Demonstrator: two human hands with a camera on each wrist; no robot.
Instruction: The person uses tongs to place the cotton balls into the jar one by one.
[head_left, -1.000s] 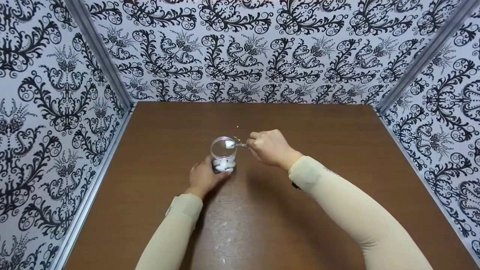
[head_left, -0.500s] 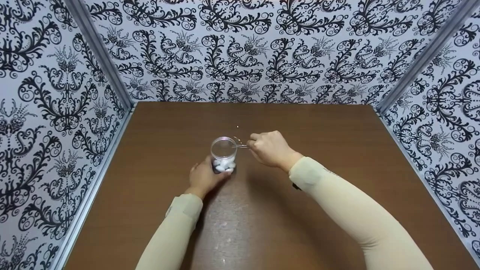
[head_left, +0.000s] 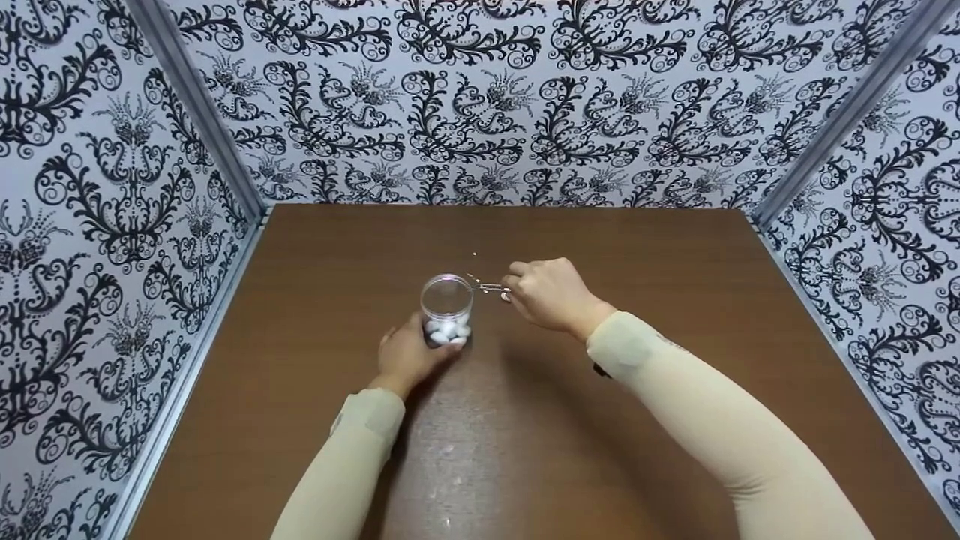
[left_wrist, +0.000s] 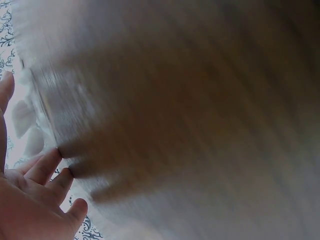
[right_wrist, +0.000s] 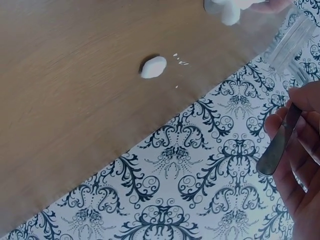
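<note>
A clear jar (head_left: pixel 448 300) stands on the table with several white rounded lumps (head_left: pixel 448 330) in its lower part. My left hand (head_left: pixel 409 352) grips it low down, the thumb at its near side. In the left wrist view, the fingers of my left hand (left_wrist: pixel 45 200) lie beside the lumps seen through the jar wall. To the right of the jar's mouth, my right hand (head_left: pixel 551 292) pinches metal tweezers (head_left: pixel 493 286), their two tips apart and pointing left with nothing between them. In the right wrist view, the tweezers' rounded back end (right_wrist: pixel 272 157) sticks out from the fingers.
One loose white lump (right_wrist: pixel 154 67) lies on the brown table (head_left: pixel 360 240), with small white crumbs (right_wrist: pixel 182 62) beside it. Patterned black-and-white walls (head_left: pixel 480 112) enclose the table at the back and both sides.
The white lump at the tweezers' tips over the jar a second ago is gone from them. My right hand has drawn back right, uncovering the loose lump. The left hand stays put.
</note>
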